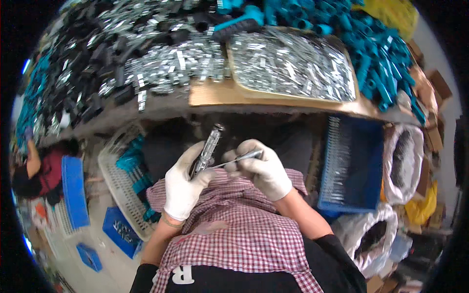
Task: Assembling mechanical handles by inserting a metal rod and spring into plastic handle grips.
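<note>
My left hand [184, 188], in a white glove, is closed around a dark tube with silver metal strips [210, 145]. The tube slants up and to the right, its round end pointing toward the table. My gloved right hand [264, 170] pinches a slim silver rod with a thicker grey end [248, 156]. The rod's thin end points left, toward the base of the tube; whether it touches is too small to tell. Both hands are above my checked apron [244, 239], near the table's front edge.
Silver metal strips fill a tray [293, 95] on the table; black tubes [93, 73] and teal tubes [376, 78] lie in heaps. A white basket [115, 180] with teal pieces stands left, a blue crate [351, 161] and lined sacks [403, 166] right. Another person [41, 168] works at far left.
</note>
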### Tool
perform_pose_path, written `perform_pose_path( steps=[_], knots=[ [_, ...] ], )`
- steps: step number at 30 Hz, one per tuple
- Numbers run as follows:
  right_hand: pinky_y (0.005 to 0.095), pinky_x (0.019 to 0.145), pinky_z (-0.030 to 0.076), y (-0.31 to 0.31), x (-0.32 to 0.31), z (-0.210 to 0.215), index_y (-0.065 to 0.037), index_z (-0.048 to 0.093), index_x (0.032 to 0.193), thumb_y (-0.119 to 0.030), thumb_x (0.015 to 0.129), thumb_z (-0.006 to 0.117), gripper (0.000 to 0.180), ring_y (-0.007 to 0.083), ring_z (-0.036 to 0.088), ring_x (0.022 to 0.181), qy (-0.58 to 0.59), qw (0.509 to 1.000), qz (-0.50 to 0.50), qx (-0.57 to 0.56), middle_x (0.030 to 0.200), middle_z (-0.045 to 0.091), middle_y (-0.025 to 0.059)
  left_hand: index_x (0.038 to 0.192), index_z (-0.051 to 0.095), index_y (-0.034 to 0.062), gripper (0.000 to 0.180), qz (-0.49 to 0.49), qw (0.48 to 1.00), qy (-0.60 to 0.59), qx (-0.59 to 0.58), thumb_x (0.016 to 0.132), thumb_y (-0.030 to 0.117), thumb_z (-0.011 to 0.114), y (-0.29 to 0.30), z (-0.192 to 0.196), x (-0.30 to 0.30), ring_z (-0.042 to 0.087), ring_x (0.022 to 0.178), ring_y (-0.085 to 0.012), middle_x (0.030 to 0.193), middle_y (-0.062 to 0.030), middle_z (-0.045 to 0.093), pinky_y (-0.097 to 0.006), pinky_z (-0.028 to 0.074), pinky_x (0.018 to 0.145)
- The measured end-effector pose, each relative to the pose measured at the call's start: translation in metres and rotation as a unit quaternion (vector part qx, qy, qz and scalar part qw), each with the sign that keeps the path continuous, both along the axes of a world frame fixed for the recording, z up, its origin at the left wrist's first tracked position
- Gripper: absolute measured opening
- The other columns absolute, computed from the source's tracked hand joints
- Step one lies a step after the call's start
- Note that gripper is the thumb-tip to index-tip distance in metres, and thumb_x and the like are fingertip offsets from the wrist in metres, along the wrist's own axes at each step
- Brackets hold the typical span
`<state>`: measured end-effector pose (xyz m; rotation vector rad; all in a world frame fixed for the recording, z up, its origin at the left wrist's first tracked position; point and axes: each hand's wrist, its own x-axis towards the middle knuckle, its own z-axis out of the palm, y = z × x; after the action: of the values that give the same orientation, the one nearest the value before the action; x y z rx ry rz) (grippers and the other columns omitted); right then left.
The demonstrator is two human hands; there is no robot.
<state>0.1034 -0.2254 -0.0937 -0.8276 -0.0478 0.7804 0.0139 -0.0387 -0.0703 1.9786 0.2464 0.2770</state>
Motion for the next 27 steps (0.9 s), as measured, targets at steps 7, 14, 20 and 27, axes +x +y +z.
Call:
perform_pose_path(
  steps=[7,14,20,27],
  knots=[
    [0.0296,0.075,0.057,0.032,0.002,0.02,0.008,0.061,0.115,-0.019,0.086,0.074,0.042,0.0185,0.07,0.082,-0.103,0.975,0.18,-0.078,0.096,0.07,0.0139,0.133,0.052,-0.0059,0.05,0.129,0.977,0.034,-0.167,0.087,0.012,0.064,0.019,0.033,-0.02,0.055,0.064,-0.007,0.093,-0.0077,0.066,-0.02,0.045,0.053],
    [0.0266,0.068,0.055,0.032,0.003,0.022,0.008,0.066,0.108,-0.017,0.086,0.074,0.035,0.0137,0.067,0.076,-0.171,0.951,0.206,-0.152,0.088,0.069,0.0095,0.132,0.054,-0.0062,0.046,0.148,0.966,0.049,-0.204,0.087,0.007,0.058,0.023,0.031,-0.015,0.052,0.06,-0.0061,0.088,-0.0074,0.066,-0.019,0.043,0.05],
    [0.0249,0.066,0.051,0.031,-0.003,0.016,0.006,0.066,0.1,-0.018,0.087,0.072,0.027,0.01,0.061,0.07,-0.141,0.973,0.14,-0.121,0.083,0.066,0.0054,0.129,0.057,-0.0058,0.044,0.127,0.969,0.049,-0.207,0.086,0.006,0.059,0.023,0.03,-0.01,0.051,0.058,-0.0048,0.086,-0.0056,0.064,-0.019,0.041,0.048],
    [0.0269,0.071,0.049,0.025,0.007,0.023,0.002,0.066,0.093,-0.012,0.081,0.066,0.019,0.0119,0.059,0.078,-0.274,0.913,0.088,-0.29,0.086,0.065,0.0059,0.113,0.067,-0.0008,0.041,0.048,0.996,-0.062,0.042,0.075,0.009,0.077,0.028,0.016,-0.017,0.066,0.077,-0.0216,0.092,-0.0139,0.069,-0.031,0.051,0.072]
  ],
)
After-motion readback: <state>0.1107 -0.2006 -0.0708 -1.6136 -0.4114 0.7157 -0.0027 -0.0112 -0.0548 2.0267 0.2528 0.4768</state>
